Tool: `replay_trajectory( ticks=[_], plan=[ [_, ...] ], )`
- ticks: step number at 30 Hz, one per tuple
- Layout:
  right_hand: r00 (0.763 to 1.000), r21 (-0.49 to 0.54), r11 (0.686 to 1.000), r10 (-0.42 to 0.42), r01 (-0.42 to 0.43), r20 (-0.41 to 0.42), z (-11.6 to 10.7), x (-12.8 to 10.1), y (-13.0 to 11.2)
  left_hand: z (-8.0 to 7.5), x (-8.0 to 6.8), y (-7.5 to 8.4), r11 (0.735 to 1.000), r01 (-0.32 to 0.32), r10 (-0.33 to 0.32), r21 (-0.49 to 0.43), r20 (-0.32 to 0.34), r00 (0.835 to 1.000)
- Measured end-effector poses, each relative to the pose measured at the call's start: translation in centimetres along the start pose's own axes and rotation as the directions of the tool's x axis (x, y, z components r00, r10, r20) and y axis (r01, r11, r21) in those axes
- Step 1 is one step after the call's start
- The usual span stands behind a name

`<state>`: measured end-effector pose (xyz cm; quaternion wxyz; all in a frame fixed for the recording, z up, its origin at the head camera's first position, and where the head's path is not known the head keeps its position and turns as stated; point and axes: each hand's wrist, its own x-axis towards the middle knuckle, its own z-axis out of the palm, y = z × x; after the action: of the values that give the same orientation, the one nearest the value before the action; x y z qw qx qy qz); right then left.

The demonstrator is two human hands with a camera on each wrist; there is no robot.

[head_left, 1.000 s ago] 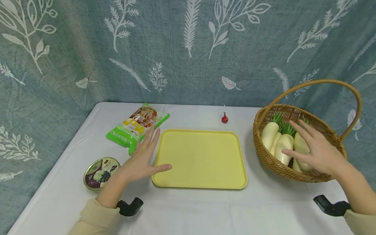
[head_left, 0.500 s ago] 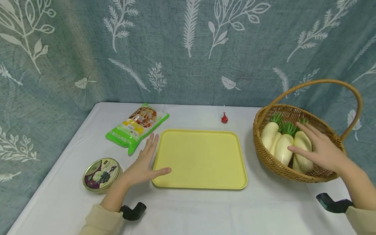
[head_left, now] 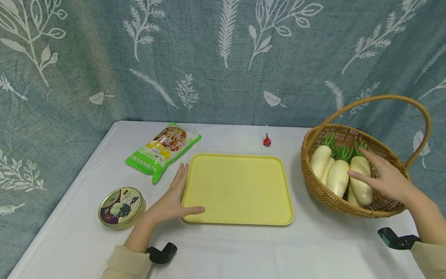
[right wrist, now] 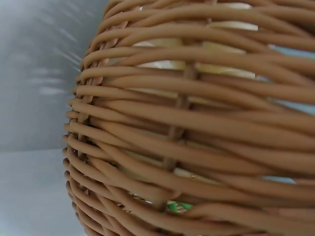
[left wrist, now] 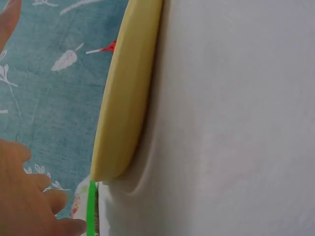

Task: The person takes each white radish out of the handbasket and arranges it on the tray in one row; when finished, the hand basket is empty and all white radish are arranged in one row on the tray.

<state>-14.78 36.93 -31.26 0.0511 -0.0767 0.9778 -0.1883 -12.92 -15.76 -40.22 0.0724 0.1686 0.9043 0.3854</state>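
Since the earlier head frames both hands have settled lower: the left hand [head_left: 170, 203] lies flat, released, fingers along the yellow tray's [head_left: 240, 190] left edge, thumb on its rim; the right hand [head_left: 385, 179] rests relaxed on a white radish [head_left: 360, 180] in the basket [head_left: 315, 190] at the bench's right edge, suggesting a grasp is near. Left wrist: tray rim [left wrist: 125, 98] beside fingers [left wrist: 29, 206]. Right wrist: only basket weave [right wrist: 197, 128].
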Motion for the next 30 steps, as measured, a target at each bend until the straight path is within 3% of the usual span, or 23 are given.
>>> replay_trajectory(
  ticks=[10, 19, 30],
  plan=[
    [0.991, 0.001, 0.996, 0.085, -0.086, 0.105, -0.1, 0.5, 0.7, 0.8, 0.3, -0.9, 0.998, 0.037, -0.037, -0.052, 0.017, 0.999],
    [0.986, 0.018, 0.994, 0.104, -0.107, 0.132, 0.2, 0.8, 1.3, 1.4, 0.3, -1.2, 0.997, 0.071, -0.069, -0.039, 0.041, 0.997],
    [0.987, 0.06, 0.994, 0.087, -0.096, 0.132, 0.4, 1.0, 1.5, 1.7, 0.4, -1.1, 0.999, 0.028, -0.027, -0.03, 0.041, 0.999]
  ],
)
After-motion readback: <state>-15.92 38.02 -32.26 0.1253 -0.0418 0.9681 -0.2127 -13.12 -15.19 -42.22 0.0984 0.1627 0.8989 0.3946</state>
